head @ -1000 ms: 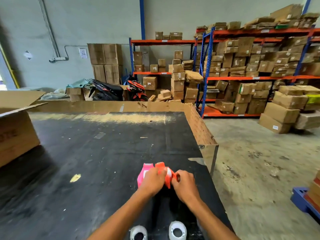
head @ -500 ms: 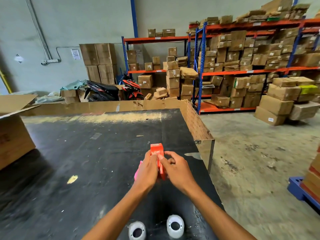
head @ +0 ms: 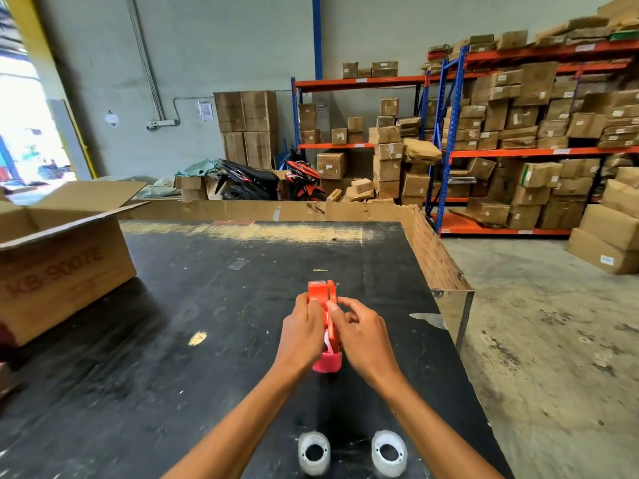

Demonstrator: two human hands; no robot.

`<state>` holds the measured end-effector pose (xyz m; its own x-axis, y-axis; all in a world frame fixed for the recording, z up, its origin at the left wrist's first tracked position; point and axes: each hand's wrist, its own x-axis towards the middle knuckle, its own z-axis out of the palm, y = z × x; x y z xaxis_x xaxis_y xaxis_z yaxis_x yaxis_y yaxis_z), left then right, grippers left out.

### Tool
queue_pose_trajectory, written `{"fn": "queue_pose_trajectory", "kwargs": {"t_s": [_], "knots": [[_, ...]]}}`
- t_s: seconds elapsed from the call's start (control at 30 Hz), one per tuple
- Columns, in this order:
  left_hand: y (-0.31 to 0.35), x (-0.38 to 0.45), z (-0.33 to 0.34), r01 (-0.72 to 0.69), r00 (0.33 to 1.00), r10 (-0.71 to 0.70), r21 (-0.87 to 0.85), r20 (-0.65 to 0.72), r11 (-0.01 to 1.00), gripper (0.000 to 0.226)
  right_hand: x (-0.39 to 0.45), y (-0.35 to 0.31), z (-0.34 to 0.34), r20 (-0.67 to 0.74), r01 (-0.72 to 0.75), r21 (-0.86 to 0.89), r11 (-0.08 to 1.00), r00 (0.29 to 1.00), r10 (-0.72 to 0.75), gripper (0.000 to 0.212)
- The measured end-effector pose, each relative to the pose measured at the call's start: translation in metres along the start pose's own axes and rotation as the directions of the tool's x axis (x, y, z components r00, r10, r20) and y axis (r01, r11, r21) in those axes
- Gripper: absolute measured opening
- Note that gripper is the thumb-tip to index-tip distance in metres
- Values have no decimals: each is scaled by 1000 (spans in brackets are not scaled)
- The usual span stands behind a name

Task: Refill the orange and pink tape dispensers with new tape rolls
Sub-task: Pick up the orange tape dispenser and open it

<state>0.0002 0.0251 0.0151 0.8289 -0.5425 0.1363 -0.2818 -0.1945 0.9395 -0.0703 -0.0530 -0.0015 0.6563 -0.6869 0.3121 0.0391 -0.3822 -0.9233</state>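
The orange tape dispenser [head: 322,296] is held up above the black table [head: 214,305], seen edge-on. My left hand [head: 301,331] grips its left side and my right hand [head: 359,331] pinches its right side with the fingertips. The pink tape dispenser [head: 327,361] lies on the table just below and between my wrists, mostly hidden by them. Two clear tape rolls [head: 314,452] [head: 388,452] stand near the table's front edge between my forearms.
An open cardboard box [head: 62,257] sits on the table at the left. A cardboard wall [head: 435,257] edges the table's back and right side. Beyond it are parked motorbikes [head: 266,181], shelving with stacked cartons [head: 518,133] and concrete floor to the right.
Both hands lifted the orange dispenser off the table and turned it edge-on. The pink dispenser stayed on the table, now under my wrists. The camera swung left.
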Motion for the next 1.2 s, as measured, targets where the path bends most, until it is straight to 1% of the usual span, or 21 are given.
{"fn": "queue_pose_trajectory", "kwargs": {"t_s": [0.07, 0.2, 0.3, 0.4, 0.43, 0.5, 0.57, 0.6, 0.67, 0.7, 0.77, 0.8, 0.87, 0.93, 1.03, 1.07, 1.1, 1.13, 1.17, 1.2], "knots": [[-3, -2, -1, 4, 1000, -4, -7, 0, 1000, 34, -2, 2, 2, -17, 14, -37, 999, 1000, -14, 26], [-3, -3, 0, -74, 997, 75, 33, -25, 997, 29, -3, -3, 0, 8, 51, -116, 992, 999, -51, 26], [-1, -3, 2, -55, 998, 55, -17, -12, 998, 30, -3, -4, -5, 6, 72, -120, 990, 997, -71, 29], [-2, 0, 8, -92, 996, 92, 1, -1, 996, 27, -2, -3, -6, 34, 91, -159, 983, 996, -86, 31], [-3, 2, 6, -74, 997, 74, 3, 0, 997, 25, -2, -2, -9, 29, 92, -155, 984, 996, -89, 29], [-10, 14, -7, -6, 999, 5, -12, -52, 1000, 22, 3, 1, -22, -33, 25, -127, 992, 999, -30, 25], [-17, 26, -30, 41, 992, -36, 36, -119, 999, 23, 14, 16, -42, -69, -79, -182, 980, 995, 67, 25], [-18, 30, -38, 51, 993, -47, 37, -107, 998, 23, 21, 27, -52, -62, -133, -252, 959, 991, 121, 27], [-10, 29, -39, 88, 996, -87, -34, 17, 996, 23, 28, 44, -58, -36, -223, -431, 875, 973, 230, 34], [-6, 26, -32, 126, 989, -119, -80, 92, 989, 23, 29, 50, -55, -32, -241, -508, 827, 965, 262, 36], [-1, 20, -15, 203, 966, -169, -170, 197, 964, 20, 27, 58, -41, -32, -253, -610, 751, 955, 295, 38], [0, 17, -9, 246, 954, -195, -220, 227, 944, 19, 26, 61, -35, -30, -249, -658, 711, 952, 305, 39], [0, 14, -5, 323, 934, -249, -302, 257, 897, 19, 23, 66, -23, -17, -194, -768, 610, 959, 284, 42], [-1, 12, -8, 359, 920, -265, -354, 287, 864, 21, 19, 71, -16, -30, -162, -835, 525, 967, 252, 47], [-6, 9, -14, 344, 920, -239, -346, 310, 873, 22, 17, 72, -19, -47, -180, -855, 487, 961, 273, 54], [-8, 9, -17, 327, 923, -226, -326, 312, 887, 22, 18, 68, -21, -52, -192, -852, 487, 957, 286, 56], [-11, 9, -19, 315, 923, -215, -309, 318, 897, 21, 18, 63, -25, -66, -212, -831, 514, 956, 287, 56], [-13, 8, -19, 305, 924, -203, -305, 325, 902, 21, 18, 55, -29, -81, -224, -789, 573, 961, 265, 55], [-14, 7, -20, 298, 923, -193, -304, 332, 905, 23, 16, 47, -33, -85, -225, -706, 672, 968, 234, 54], [-15, 6, -19, 298, 921, -188, -306, 342, 904, 25, 11, 38, -37, -79, -214, -570, 793, 975, 206, 54]]}}
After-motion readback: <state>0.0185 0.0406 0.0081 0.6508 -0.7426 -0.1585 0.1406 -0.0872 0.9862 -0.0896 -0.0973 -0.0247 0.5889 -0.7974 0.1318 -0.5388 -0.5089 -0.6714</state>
